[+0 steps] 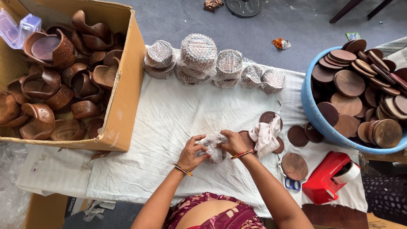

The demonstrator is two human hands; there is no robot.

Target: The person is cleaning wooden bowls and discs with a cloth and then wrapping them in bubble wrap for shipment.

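Both hands meet at the middle of the white cloth (175, 122), closed around a small bundle (212, 146) in clear bubble wrap. The left hand (191, 154) cups its near left side with fingers curled over the top; the right hand (233, 142) presses in from the right, thumb and fingers pinching the wrap. The bundle lies directly between the two palms, touching both, so neither hand is nearer; it looks roundish and shows no clear long axis, and what is inside it is too blurred to tell. Just right of the right hand lies a crumpled rag (266, 136) over a few loose wooden discs (297, 135), with another disc (294, 166), blue-handled scissors (292, 183) and a red tape dispenser (326, 181) nearer the table's front edge. Along the far edge of the cloth stands a row of wrapped stacks (197, 58), well apart from the hands. To the left, an open cardboard box (131, 79) holds a jumble of carved brown wooden cups (60, 92) and a clear plastic case (13, 27). To the right, a blue tub (319, 124) is heaped with flat round wooden lids (349, 83).
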